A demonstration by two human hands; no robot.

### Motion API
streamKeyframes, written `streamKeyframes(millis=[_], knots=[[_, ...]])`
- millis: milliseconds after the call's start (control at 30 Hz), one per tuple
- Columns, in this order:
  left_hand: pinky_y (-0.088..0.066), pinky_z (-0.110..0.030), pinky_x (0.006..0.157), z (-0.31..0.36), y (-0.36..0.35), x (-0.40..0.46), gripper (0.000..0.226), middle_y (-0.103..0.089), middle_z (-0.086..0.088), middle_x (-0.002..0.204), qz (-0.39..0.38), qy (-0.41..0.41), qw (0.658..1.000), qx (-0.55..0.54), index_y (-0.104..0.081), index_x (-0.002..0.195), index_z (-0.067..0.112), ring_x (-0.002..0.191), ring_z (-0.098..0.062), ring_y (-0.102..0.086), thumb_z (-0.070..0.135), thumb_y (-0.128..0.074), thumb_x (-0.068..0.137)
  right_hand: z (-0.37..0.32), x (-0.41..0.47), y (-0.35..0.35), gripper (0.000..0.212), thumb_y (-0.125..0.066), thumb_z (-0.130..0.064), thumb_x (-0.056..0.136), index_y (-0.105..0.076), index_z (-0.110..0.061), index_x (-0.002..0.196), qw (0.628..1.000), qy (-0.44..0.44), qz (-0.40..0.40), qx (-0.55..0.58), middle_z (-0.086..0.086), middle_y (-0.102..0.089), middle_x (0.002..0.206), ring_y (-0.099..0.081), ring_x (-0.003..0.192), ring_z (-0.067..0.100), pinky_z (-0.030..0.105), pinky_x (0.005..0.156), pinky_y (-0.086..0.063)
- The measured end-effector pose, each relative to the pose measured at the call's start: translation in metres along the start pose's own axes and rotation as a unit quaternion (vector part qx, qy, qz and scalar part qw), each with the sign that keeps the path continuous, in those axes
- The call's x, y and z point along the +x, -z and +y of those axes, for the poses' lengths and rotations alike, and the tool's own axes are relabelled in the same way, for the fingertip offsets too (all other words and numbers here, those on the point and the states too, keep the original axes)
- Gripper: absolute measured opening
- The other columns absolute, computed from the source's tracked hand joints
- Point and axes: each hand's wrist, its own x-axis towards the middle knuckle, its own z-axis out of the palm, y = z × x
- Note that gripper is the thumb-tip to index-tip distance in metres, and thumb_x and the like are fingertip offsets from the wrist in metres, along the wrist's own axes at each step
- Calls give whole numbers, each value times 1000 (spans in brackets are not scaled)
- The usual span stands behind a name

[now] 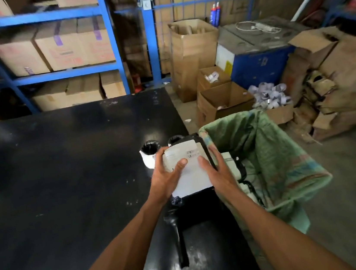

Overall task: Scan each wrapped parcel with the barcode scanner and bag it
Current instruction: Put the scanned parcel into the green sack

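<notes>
I hold a black-wrapped parcel (192, 173) with a large white shipping label on top, above the right edge of the black table (64, 172). My left hand (166, 175) grips its left side, thumb on the label. My right hand (216, 170) grips its right side, thumb also on the label. A barcode shows near the label's top. Black wrap hangs loose under the parcel. A green woven sack (272, 152) stands open just right of the table, with wrapped parcels inside. No barcode scanner is visible.
A small black-and-white roll (149, 155) stands on the table behind the parcel. Blue shelving (113, 43) with cardboard boxes lines the back. Open cartons (220, 102), a blue bin (258, 65) and a pile of boxes crowd the floor at right.
</notes>
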Motion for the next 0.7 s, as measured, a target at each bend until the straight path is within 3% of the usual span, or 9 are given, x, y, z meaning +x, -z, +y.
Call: streamKeyframes(millis=[100,167,233,300,333,367,433,567,700], knots=[[-60,-26,78,4,-49,26,64,-66,8,119,-41,12,999,14,-40,138,41,101,-10,-69,55,-72,85,-3,23,52,65,-70,-44,95,-42,-42,154,1000,12,27,5,-8,-59,135,-62,117,14,25,91,-57],[-59,-32,89,4,-85,42,75,-62,8,129,-69,38,997,14,-32,145,46,110,-10,-67,68,-66,82,0,39,83,64,-69,-33,97,-42,-34,155,999,14,46,14,-3,-62,133,-63,113,15,11,74,-56],[-52,-40,104,2,-120,58,80,-54,6,143,-88,47,995,10,-21,150,51,124,-14,-60,76,-58,84,5,54,113,65,-68,-27,99,-40,-28,157,998,13,67,17,1,-62,134,-63,112,16,7,69,-53],[-32,-49,118,-1,-153,74,76,-35,-4,160,-79,59,993,58,-8,154,56,145,-26,-37,79,-42,90,12,67,142,64,-67,-27,99,-40,-26,158,996,12,87,2,3,-60,139,-61,117,17,10,79,-53],[-21,-50,122,-2,-166,79,73,-22,-8,164,-64,74,991,94,-5,156,53,151,-29,-21,76,-35,93,15,73,157,64,-67,-29,99,-40,-28,157,995,8,95,-5,2,-58,143,-59,122,17,19,89,-53],[-12,-51,124,-5,-178,84,72,-12,-11,166,-42,92,986,133,-4,157,48,153,-31,-9,73,-31,96,19,79,172,64,-67,-31,99,-40,-29,157,995,-2,102,-9,2,-57,147,-57,124,17,27,97,-52],[-8,-53,123,-14,-193,91,72,-1,-12,167,-1,114,972,205,-3,159,42,153,-34,-2,69,-29,98,26,87,196,63,-65,-32,101,-39,-30,158,994,-22,107,-18,4,-54,150,-54,123,14,29,98,-47],[-14,-53,119,-28,-217,105,74,0,-17,167,-1,156,951,266,10,160,29,151,-42,-9,60,-26,103,51,103,221,65,-62,-32,102,-34,-28,160,993,-57,84,-59,6,-52,151,-52,124,16,24,93,-40],[-45,-52,97,-46,-229,108,80,-33,-27,152,70,111,931,341,11,160,16,123,-48,-51,59,-25,102,92,111,214,69,-63,-33,101,-30,-28,161,990,-101,3,-96,3,-48,156,-52,131,18,26,96,-41]])
